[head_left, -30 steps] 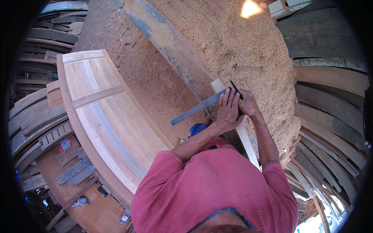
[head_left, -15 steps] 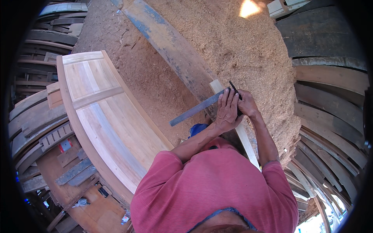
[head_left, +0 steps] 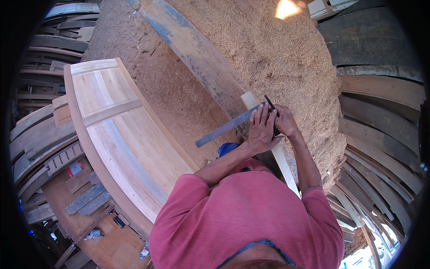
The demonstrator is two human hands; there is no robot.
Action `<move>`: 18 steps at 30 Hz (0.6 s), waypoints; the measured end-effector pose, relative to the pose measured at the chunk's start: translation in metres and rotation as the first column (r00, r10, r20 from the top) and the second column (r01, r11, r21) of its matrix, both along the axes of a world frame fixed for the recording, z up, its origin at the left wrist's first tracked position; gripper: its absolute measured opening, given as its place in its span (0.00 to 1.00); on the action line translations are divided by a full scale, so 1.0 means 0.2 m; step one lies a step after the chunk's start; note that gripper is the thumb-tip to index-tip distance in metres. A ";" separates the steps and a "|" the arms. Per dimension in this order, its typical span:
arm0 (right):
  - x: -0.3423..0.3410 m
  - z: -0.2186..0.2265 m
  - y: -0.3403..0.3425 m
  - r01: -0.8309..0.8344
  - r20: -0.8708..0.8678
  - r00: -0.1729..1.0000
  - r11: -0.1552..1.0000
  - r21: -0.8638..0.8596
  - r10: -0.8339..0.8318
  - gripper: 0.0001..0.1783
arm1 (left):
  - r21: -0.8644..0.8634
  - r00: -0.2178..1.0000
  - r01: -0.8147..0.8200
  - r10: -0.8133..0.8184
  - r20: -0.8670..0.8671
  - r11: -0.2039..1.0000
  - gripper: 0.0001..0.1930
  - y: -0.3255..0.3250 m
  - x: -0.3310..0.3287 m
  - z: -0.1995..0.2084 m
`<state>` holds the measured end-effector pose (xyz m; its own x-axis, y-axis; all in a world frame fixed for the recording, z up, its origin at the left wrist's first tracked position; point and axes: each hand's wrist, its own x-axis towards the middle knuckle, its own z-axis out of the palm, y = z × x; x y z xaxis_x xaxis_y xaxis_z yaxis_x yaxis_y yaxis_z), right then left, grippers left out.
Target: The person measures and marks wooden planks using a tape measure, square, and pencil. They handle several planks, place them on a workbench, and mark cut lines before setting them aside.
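A pale strip of wood point(head_left: 284, 167) runs from under my hands back toward my body. Across it lies a square with a long metal blade point(head_left: 226, 129) that points out to the left. My left hand point(head_left: 261, 130) presses the square down on the strip, fingers together over the inner end of the blade. Close beside it on the right, my right hand point(head_left: 285, 122) is closed around a thin black pencil point(head_left: 269, 101), its upper end slanting up past the fingers. A dark part of the square shows between the hands; most of it is hidden.
The strip rests on a long, worn plank point(head_left: 197, 54) with blue paint traces. At left stands a pale panelled wooden door point(head_left: 112, 107). Sawdust point(head_left: 291, 58) covers the ground. Stacked boards line the left point(head_left: 58, 42) and right point(head_left: 380, 92) sides.
Almost nothing has moved. Both hands keep their places at the square, with the pencil's upper end shifted very slightly.
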<state>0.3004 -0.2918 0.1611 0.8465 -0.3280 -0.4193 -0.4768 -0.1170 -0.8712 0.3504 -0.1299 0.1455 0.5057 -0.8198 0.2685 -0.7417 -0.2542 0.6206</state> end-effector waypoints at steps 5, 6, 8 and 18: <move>-0.03 -0.01 0.03 0.053 0.073 0.995 0.992 0.118 -0.062 0.11 | 0.035 1.000 -0.007 0.007 0.000 0.999 0.54 0.00 -0.02 0.02; -0.04 -0.02 0.03 0.082 0.041 0.995 0.980 0.179 -0.090 0.10 | 0.027 1.000 -0.010 0.010 0.006 1.000 0.54 0.00 -0.03 0.02; -0.05 -0.03 0.03 0.082 0.078 0.992 0.978 0.192 -0.099 0.10 | 0.014 1.000 -0.014 0.014 0.005 1.000 0.54 -0.01 -0.03 0.02; -0.01 -0.06 0.02 0.063 0.020 0.998 0.996 0.060 -0.065 0.10 | 0.020 0.999 -0.035 0.035 -0.016 0.999 0.54 -0.03 -0.03 0.02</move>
<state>0.2986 -0.2881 0.1500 0.8339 -0.3570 -0.4208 -0.4620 -0.0347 -0.8862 0.3447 -0.1362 0.1500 0.5384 -0.8065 0.2443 -0.7221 -0.2920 0.6271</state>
